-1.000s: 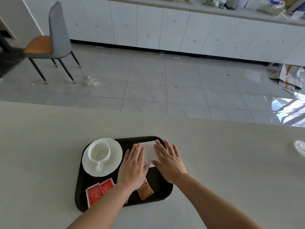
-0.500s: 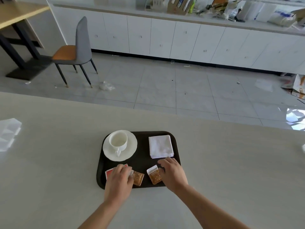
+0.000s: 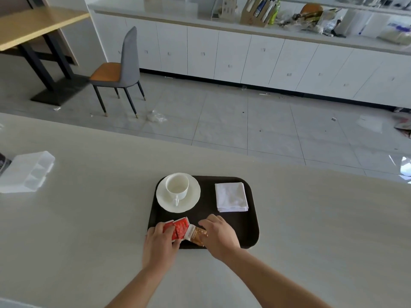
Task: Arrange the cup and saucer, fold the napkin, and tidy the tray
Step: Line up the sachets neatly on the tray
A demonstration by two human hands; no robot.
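Two red packets [image 3: 178, 228], one brown packet [image 3: 197, 235]

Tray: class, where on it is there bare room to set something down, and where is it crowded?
Free: the tray's near right corner, below the napkin and right of the right hand; also the strip between saucer and napkin. Crowded: the near left, where both hands gather the packets.

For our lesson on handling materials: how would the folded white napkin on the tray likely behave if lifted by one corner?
The napkin looks soft and creased, so it would probably droop. Its stacked layers show at the near edge, so the fold would likely fall open. It probably weighs little.
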